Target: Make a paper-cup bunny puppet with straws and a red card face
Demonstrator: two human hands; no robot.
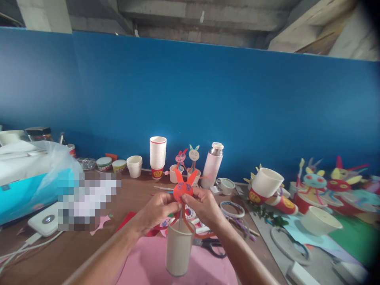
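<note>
An orange paper rabbit (181,191) with long ears and a drawn face stands above a plain paper cup (179,253). Its thin stem and paper strips reach down into the cup's mouth. My left hand (166,206) pinches the rabbit at its lower left edge. On the other side, my right hand (202,202) grips it with the thumb on the front of the head. The fingers behind the head are partly hidden. The cup rests on pink paper (142,259), with black-handled scissors (212,246) just to its right.
Behind stand stacked cups (158,154), two finished paper rabbits (194,155) in cups, and a pink thermos (212,164). Tape rolls (232,209) lie right of my hands. More cup figures (314,183) crowd the far right. A white power bank (44,219) with a cable lies left.
</note>
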